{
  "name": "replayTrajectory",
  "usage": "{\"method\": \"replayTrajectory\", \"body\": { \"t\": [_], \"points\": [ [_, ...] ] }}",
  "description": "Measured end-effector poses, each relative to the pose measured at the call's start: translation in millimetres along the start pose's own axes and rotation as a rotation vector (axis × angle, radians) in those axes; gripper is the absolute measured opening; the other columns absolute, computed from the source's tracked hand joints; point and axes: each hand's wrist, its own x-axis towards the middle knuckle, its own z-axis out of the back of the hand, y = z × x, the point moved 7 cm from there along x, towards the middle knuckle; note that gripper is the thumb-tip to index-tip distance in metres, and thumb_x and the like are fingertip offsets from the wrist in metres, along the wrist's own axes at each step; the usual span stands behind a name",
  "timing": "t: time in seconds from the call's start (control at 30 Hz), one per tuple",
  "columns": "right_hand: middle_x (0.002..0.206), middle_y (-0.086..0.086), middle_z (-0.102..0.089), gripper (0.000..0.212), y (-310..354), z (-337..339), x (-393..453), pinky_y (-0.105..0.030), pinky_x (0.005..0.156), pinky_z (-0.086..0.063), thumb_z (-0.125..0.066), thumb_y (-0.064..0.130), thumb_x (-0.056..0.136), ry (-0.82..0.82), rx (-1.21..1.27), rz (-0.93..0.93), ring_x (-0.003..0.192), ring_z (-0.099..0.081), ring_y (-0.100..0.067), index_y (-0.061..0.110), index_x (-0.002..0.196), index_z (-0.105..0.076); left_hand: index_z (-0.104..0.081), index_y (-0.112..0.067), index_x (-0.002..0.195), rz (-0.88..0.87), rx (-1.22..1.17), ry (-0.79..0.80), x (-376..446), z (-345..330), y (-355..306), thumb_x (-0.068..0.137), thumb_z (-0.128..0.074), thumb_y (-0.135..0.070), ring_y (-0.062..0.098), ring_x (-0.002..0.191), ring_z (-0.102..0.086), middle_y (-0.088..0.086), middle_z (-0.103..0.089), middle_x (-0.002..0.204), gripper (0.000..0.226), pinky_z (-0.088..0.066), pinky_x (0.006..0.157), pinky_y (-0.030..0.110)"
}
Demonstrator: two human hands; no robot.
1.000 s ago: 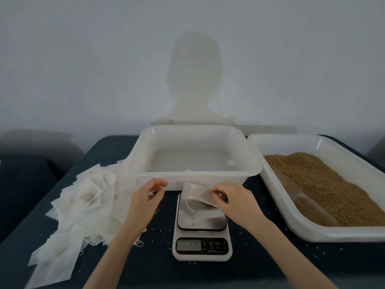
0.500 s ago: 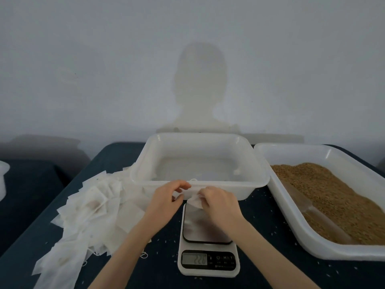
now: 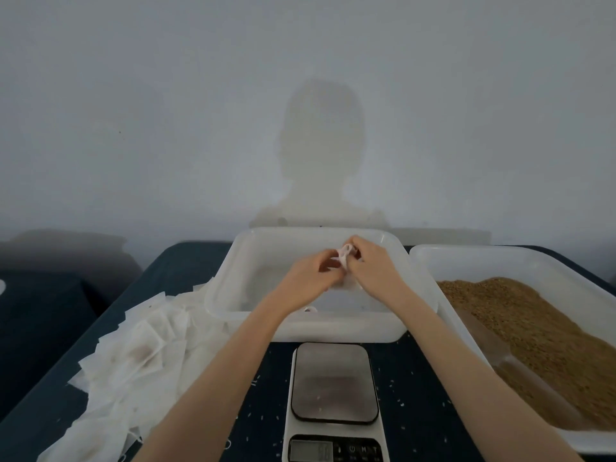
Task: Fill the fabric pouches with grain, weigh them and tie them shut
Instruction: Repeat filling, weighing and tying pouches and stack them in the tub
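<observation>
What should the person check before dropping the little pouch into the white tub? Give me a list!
1. Both hands on the pouch: ok, left hand and right hand pinch it.
2. Pouch over the white tub: ok, held above its middle.
3. String tied shut: cannot tell, the fingers hide the knot.
4. Pouch off the scale: ok, the platform is bare.
5. Weight right: cannot tell, the display is blurred.
6. More empty pouches ready: ok, a pile lies left of the tub.
</observation>
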Motion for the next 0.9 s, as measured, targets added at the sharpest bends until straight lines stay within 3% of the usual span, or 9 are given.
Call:
{"method": "replayTrajectory", "body": {
  "t": [0.17, 0.23, 0.33, 0.43, 0.57, 0.63, 0.7, 0.8, 0.9],
  "points": [
    [0.096, -0.013, -0.060, 0.012, -41.1, -32.4, 14.0, -0.025, 0.064, -0.031, -0.050, -0.001, 0.087, 0.197, -0.169, -0.069, 0.084, -0.051, -0.022, 0.008, 0.093, -0.054, -0.057, -0.009, 0.126, 0.138, 0.233, 0.009, 25.9, -19.9, 30.0, 0.090, -0.055, -0.013, 0.020, 0.113, -0.058, 0.008, -0.063, 0.123, 0.037, -0.045, 0.093, 0.028],
    [0.104, -0.019, -0.063, 0.012, -59.4, -48.8, 9.8, -0.030, 0.069, -0.033, -0.049, -0.001, 0.089, 0.307, -0.256, -0.088, 0.091, -0.055, -0.027, 0.008, 0.094, -0.056, -0.058, -0.007, 0.126, 0.189, 0.402, 0.110, 29.0, -31.1, 44.2, 0.093, -0.047, -0.010, 0.027, 0.117, -0.055, 0.013, -0.061, 0.125, 0.035, -0.040, 0.092, 0.029],
    [0.110, -0.014, -0.065, 0.020, -75.0, -61.6, 3.4, -0.026, 0.078, -0.040, -0.055, 0.001, 0.087, 0.435, -0.307, -0.117, 0.103, -0.059, -0.028, 0.003, 0.104, -0.064, -0.063, -0.003, 0.118, 0.290, 0.548, 0.266, 27.9, -43.5, 61.0, 0.093, -0.044, -0.005, 0.031, 0.111, -0.056, 0.019, -0.062, 0.120, 0.031, -0.041, 0.088, 0.033],
    [0.113, -0.008, -0.067, 0.022, -76.3, -66.1, 1.9, -0.021, 0.079, -0.040, -0.061, 0.009, 0.085, 0.628, -0.395, -0.146, 0.106, -0.059, -0.021, 0.012, 0.106, -0.068, -0.064, -0.003, 0.116, 0.342, 0.599, 0.339, 25.3, -44.2, 65.9, 0.092, -0.043, -0.006, 0.032, 0.110, -0.057, 0.019, -0.063, 0.118, 0.032, -0.042, 0.088, 0.035],
    [0.133, -0.002, -0.055, 0.029, -73.2, -66.5, -6.8, -0.031, 0.104, -0.035, -0.051, 0.013, 0.092, 0.939, -0.404, -0.227, 0.124, -0.048, -0.019, 0.019, 0.117, -0.065, -0.056, -0.011, 0.129, 0.337, 0.521, 0.329, 24.6, -37.9, 59.0, 0.094, -0.044, -0.004, 0.027, 0.118, -0.052, 0.013, -0.058, 0.129, 0.038, -0.042, 0.093, 0.033],
    [0.133, -0.002, -0.054, 0.027, -69.1, -64.6, -7.7, -0.033, 0.110, -0.032, -0.050, 0.014, 0.094, 0.923, -0.327, -0.251, 0.126, -0.047, -0.018, 0.018, 0.116, -0.066, -0.053, -0.015, 0.130, 0.318, 0.434, 0.239, 23.4, -25.0, 52.1, 0.094, -0.045, -0.004, 0.023, 0.119, -0.052, 0.010, -0.057, 0.129, 0.039, -0.044, 0.093, 0.033],
    [0.126, 0.000, -0.060, 0.024, -61.9, -61.1, -5.0, -0.033, 0.105, -0.037, -0.052, 0.016, 0.094, 0.800, -0.319, -0.209, 0.119, -0.051, -0.018, 0.019, 0.112, -0.067, -0.055, -0.015, 0.128, 0.254, 0.402, 0.168, 17.8, -9.5, 44.5, 0.094, -0.043, -0.004, 0.020, 0.118, -0.052, 0.008, -0.059, 0.127, 0.037, -0.041, 0.093, 0.028],
    [0.111, 0.004, -0.068, 0.028, -34.8, -54.8, -5.9, -0.028, 0.092, -0.045, -0.045, 0.013, 0.095, 0.589, -0.377, 0.003, 0.103, -0.057, -0.013, 0.020, 0.113, -0.066, -0.060, -0.017, 0.119, 0.182, 0.356, 0.081, -3.6, 19.6, 34.9, 0.092, -0.047, -0.009, 0.013, 0.101, -0.056, 0.004, -0.066, 0.114, 0.032, -0.041, 0.084, 0.022],
    [0.098, 0.008, -0.072, 0.026, 5.7, -52.2, -24.1, -0.020, 0.080, -0.045, -0.047, 0.010, 0.094, 0.457, -0.255, 0.195, 0.087, -0.059, -0.005, 0.018, 0.107, -0.068, -0.062, -0.026, 0.104, 0.166, 0.297, 0.045, -38.7, 49.0, 36.4, 0.091, -0.049, -0.014, 0.006, 0.085, -0.061, -0.006, -0.069, 0.095, 0.021, -0.045, 0.075, 0.017]
  ]
}}
